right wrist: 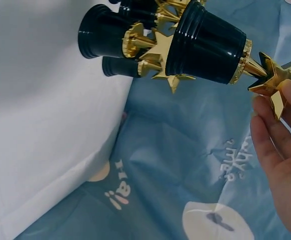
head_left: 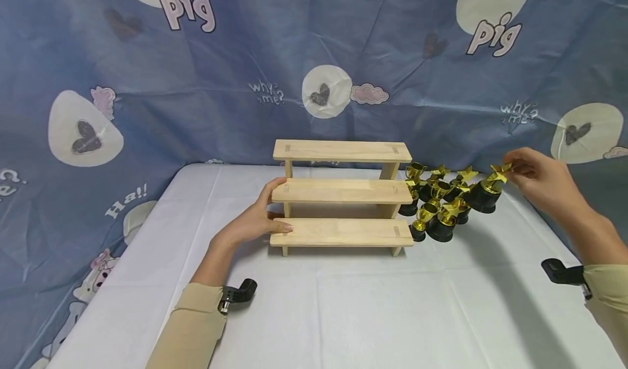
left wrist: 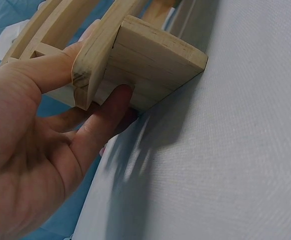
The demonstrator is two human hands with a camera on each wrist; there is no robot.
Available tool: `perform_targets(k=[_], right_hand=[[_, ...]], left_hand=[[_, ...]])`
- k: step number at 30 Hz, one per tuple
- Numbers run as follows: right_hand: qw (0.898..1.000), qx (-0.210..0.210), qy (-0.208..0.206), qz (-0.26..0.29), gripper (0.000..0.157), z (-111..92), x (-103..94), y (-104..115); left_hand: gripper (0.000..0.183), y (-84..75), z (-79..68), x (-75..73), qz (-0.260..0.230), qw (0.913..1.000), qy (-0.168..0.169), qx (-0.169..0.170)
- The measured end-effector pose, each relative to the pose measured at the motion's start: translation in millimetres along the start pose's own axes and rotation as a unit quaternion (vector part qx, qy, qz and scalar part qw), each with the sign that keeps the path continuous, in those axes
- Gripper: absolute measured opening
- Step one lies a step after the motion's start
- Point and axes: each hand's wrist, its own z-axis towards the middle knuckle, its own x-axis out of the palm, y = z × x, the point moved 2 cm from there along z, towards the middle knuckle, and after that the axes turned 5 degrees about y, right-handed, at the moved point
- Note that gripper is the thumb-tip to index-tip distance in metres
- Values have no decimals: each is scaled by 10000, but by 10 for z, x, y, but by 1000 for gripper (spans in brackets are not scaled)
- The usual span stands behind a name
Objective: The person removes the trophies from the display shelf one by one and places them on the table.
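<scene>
A three-step wooden display stand (head_left: 343,191) stands on the white table. My left hand (head_left: 252,216) grips its left end, the thumb on top of the lowest board and the other fingers around the side; the left wrist view shows fingertips against the stand's end panel (left wrist: 150,65). On the right, my right hand (head_left: 544,183) pinches a star trophy (head_left: 483,195) by its gold star, the black base hanging downward. In the right wrist view this trophy (right wrist: 205,45) is held at one star point, its base overlapping other trophies (right wrist: 103,32).
Several small gold trophies (head_left: 441,224) with black bases, some cups and some stars, crowd beside the stand's right end. A blue printed cloth (head_left: 235,118) hangs behind the white-covered table (head_left: 373,309). A black wrist device (head_left: 240,291) sits at each sleeve.
</scene>
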Motion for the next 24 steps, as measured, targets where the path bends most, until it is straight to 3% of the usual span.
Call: perform_targets(k=[8, 24], right_hand=[[9999, -49, -75, 69, 23, -54, 36, -59], [10000, -18, -70, 32, 23, -78, 58, -138]], left_hand=[[108, 6, 12, -5, 158, 9999, -61, 29], [109, 0, 20, 2, -71, 9999, 34, 75]])
